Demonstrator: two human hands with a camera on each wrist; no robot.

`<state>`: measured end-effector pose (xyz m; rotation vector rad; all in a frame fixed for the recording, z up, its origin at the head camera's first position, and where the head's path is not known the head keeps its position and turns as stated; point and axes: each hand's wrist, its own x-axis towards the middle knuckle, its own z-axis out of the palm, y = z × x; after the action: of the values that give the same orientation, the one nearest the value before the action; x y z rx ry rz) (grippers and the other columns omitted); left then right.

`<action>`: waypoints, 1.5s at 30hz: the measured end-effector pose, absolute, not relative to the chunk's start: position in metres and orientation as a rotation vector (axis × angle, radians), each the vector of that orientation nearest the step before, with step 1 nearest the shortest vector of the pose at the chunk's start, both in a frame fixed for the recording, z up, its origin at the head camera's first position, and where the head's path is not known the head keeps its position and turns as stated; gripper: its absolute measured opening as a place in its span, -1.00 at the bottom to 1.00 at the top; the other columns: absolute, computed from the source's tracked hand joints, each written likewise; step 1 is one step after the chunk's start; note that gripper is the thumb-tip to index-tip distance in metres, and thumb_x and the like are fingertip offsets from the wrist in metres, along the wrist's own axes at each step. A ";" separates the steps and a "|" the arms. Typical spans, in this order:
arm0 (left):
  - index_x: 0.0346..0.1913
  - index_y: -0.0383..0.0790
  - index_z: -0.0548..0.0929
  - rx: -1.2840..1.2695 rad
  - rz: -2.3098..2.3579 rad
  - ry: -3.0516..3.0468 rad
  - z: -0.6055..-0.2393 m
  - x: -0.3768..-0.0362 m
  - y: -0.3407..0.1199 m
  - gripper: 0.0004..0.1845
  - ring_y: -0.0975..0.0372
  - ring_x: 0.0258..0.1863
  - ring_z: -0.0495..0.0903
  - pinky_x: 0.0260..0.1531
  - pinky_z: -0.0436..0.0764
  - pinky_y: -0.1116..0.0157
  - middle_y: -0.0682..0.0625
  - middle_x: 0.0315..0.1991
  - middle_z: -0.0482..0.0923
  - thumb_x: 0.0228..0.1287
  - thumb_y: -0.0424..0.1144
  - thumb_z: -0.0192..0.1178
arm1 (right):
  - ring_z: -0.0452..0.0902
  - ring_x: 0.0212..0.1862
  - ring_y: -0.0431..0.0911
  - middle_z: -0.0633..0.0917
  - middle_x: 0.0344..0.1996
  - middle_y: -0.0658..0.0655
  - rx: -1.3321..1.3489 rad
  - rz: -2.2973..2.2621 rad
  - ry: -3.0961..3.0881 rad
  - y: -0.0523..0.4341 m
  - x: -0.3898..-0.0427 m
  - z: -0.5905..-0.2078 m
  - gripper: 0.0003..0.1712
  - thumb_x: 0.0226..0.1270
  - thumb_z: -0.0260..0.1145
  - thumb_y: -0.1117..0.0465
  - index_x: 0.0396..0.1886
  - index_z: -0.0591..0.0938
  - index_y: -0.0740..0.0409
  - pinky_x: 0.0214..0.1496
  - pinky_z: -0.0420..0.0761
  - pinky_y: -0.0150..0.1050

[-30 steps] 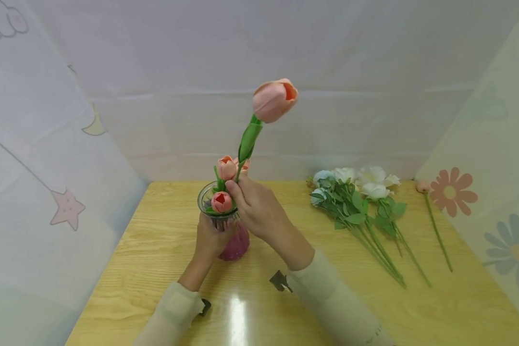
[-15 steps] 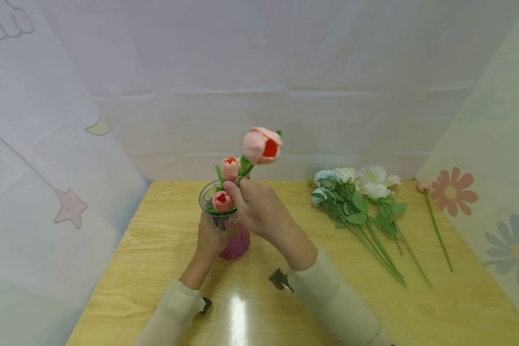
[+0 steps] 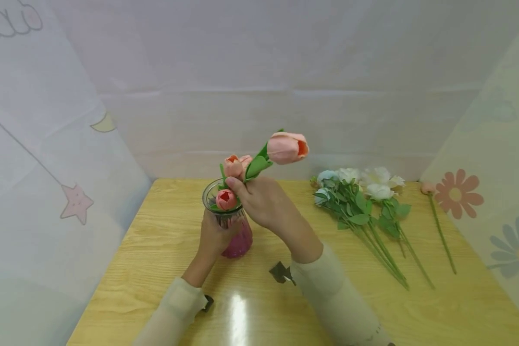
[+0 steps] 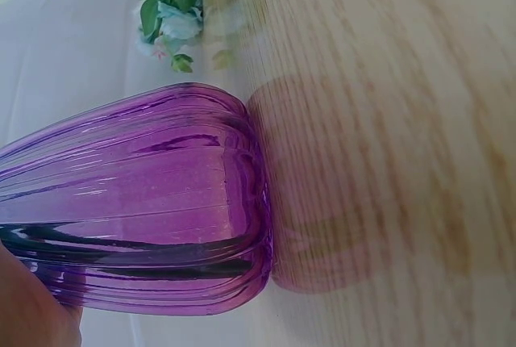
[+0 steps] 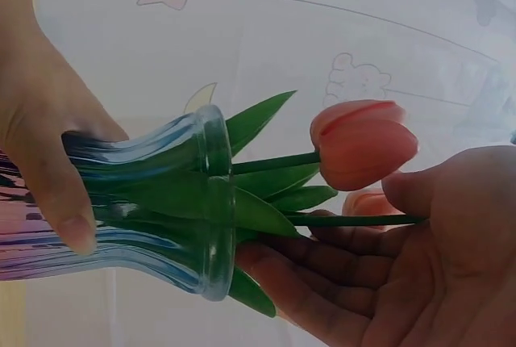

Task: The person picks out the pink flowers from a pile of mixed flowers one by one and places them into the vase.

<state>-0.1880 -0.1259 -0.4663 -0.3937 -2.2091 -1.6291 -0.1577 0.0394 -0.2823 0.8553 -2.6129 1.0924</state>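
Glass vase (image 3: pixel 232 226), purple-tinted base, clear flared neck: stood on the wooden table (image 3: pixel 164 250), gripped round its waist by the left hand (image 3: pixel 214 238), fingers curled on the ribbed glass. Judged rigid, smooth, breakable; best held low. Pink tulip (image 3: pixel 287 147): stem set in the vase mouth, pinched near the rim by the right hand (image 3: pixel 265 204). Judged light, with a bendable stem; best taken by the stem, not the bloom. Shorter tulips (image 3: pixel 226 199) are seated inside. Loose flowers (image 3: pixel 359 202) are laid well apart.
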 end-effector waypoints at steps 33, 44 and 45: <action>0.40 -0.21 0.23 -0.320 -1.625 -2.259 -0.465 -0.188 -0.127 -0.13 0.02 0.25 0.52 0.33 0.46 -0.05 -0.15 0.22 0.49 0.06 -0.22 0.47 | 0.27 -0.54 -0.18 0.47 -0.56 0.02 0.785 1.223 -2.519 0.047 -0.160 -0.286 -0.77 0.56 0.19 0.14 -0.06 0.64 0.20 -0.47 0.35 -0.29; 0.41 -0.19 0.23 -0.354 -1.649 -2.245 -0.464 -0.187 -0.126 -0.13 0.03 0.26 0.51 0.34 0.45 -0.05 -0.14 0.25 0.48 0.08 -0.24 0.49 | 0.14 -0.58 -0.17 0.28 -0.63 -0.01 0.584 1.200 -2.672 0.049 -0.156 -0.286 -0.67 0.58 0.12 -0.08 -0.27 0.51 0.07 -0.53 0.23 -0.28; 0.41 -0.19 0.23 -0.356 -1.644 -2.246 -0.464 -0.187 -0.126 -0.13 0.03 0.27 0.50 0.34 0.45 -0.05 -0.14 0.25 0.47 0.09 -0.24 0.49 | 0.14 -0.57 -0.17 0.28 -0.63 -0.02 0.573 1.200 -2.657 0.049 -0.155 -0.286 -0.66 0.57 0.13 -0.08 -0.28 0.50 0.07 -0.53 0.22 -0.28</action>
<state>-0.1870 -0.1262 -0.4644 -0.3560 -2.2461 -1.6444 -0.1552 0.0489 -0.2856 0.5730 -2.6569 1.2000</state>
